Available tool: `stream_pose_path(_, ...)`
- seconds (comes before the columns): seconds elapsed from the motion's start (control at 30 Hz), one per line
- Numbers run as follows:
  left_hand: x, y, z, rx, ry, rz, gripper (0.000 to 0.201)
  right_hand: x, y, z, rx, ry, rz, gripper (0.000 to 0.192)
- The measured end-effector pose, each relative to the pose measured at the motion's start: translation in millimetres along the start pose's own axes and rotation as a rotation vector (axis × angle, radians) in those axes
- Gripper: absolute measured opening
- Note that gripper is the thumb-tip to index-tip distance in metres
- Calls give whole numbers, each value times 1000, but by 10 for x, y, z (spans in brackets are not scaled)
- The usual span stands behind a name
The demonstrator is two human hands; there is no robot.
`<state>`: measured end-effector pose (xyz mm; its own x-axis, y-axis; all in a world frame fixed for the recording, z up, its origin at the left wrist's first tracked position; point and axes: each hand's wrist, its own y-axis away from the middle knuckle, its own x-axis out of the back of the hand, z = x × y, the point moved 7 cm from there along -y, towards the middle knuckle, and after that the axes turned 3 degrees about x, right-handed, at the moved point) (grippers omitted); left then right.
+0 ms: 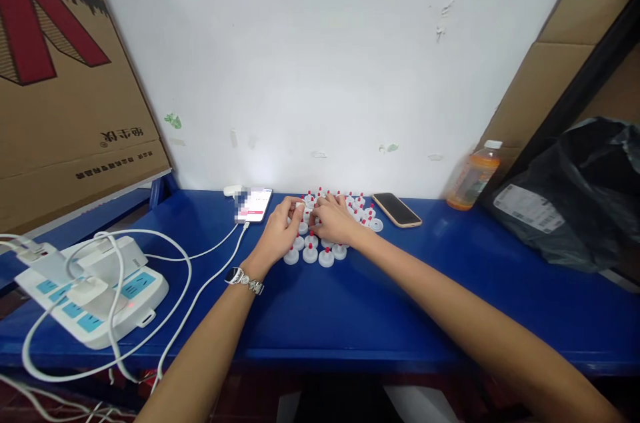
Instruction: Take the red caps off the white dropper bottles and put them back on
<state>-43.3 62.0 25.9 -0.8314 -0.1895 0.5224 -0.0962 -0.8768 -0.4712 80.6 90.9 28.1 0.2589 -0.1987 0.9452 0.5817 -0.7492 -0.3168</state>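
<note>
Several white plastic bottle caps with red tips (310,253) stand in a cluster on the blue table (380,309), close to the wall. At the cluster's left edge is my left hand (281,231), its thumb and fingers closed on a white cap (301,205) that shows only in part. My right hand (334,219) reaches in over the middle of the cluster with bent fingers drawn together. Whatever sits between those fingertips is hidden. Caps lie in front of, behind and to the right of this hand, and one flat white cap (375,225) shows its round face.
A lit phone (256,205) on a white cable lies left of the caps, a dark phone (397,209) right. A power strip (95,303) with looping cables fills the left side. An orange drink bottle (474,176) and black plastic bag (555,196) stand right. Cardboard (70,109) leans left.
</note>
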Motion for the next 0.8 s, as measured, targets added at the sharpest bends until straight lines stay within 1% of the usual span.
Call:
stream_pose_path(0.07, -5, 12, 23, 3, 8, -3, 37, 97, 82, 80, -20, -181, 109, 7)
stream_pose_path(0.13, -16, 26, 62, 4, 12, -9, 37, 166, 198, 219, -76, -487, 212, 7)
stream_pose_path(0.2, -35, 38, 107, 6, 11, -18, 38, 173, 327, 368, -145, -822, 292, 9)
stream_pose_path(0.23, -47, 43, 130, 7, 10, -24, 38, 160, 390, 432, -180, -964, 328, 13)
stream_pose_path(0.3, -79, 50, 175, 1, 12, -38, 38, 124, 500, 524, -245, -1165, 392, 23)
stream_pose_path(0.37, -118, 56, 218, -15, 16, -48, 37, 92, 578, 557, -296, -1278, 441, 29)
stream_pose_path(0.47, -194, 77, 275, -37, 19, -63, 35, 70, 620, 502, -325, -1372, 462, 30)
stream_pose_path(0.63, -291, 133, 373, -52, 23, -65, 33, 70, 608, 349, -320, -1560, 428, 30)
stream_pose_path(0.7, -303, 150, 402, -53, 35, -62, 32, 69, 606, 306, -316, -1627, 402, 31)
stream_pose_path(0.8, -300, 165, 407, -36, 48, -49, 31, 70, 609, 254, -305, -1667, 376, 32)
